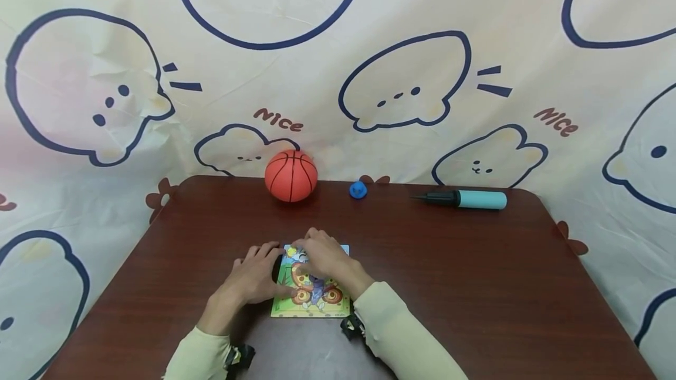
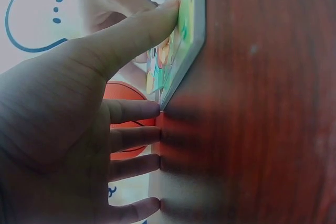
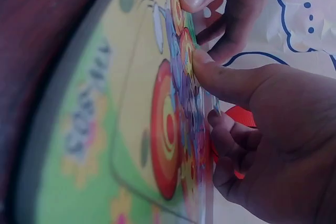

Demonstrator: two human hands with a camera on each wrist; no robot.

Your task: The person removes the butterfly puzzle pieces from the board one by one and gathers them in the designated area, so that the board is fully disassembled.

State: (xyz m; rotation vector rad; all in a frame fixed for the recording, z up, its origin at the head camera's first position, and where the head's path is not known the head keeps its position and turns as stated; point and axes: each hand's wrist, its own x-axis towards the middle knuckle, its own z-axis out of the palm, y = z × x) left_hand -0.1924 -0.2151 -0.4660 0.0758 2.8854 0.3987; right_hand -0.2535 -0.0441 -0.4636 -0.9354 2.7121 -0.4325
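A flat picture puzzle board (image 1: 311, 311) with a colourful butterfly scene lies on the table. My left hand (image 1: 257, 277) is spread at its left edge, the thumb pressing on the printed face. In the left wrist view, the straight fingers (image 2: 135, 139) of that hand stand with their tips on the tabletop. Over the board's upper part, my right hand (image 1: 326, 257) bends its thumb and fingers around a puzzle piece (image 2: 154, 80), which stands slightly above the board's far corner. The right thumb (image 3: 220, 77) touches the picture in the right wrist view; the hand hides part of the picture.
At the back of the dark wooden table (image 1: 449, 274) are an orange-red toy basketball (image 1: 291, 176), a small blue knob-like object (image 1: 358, 190) and a teal and black marker-shaped object (image 1: 465, 199). A printed cloth (image 1: 317, 87) hangs behind them.
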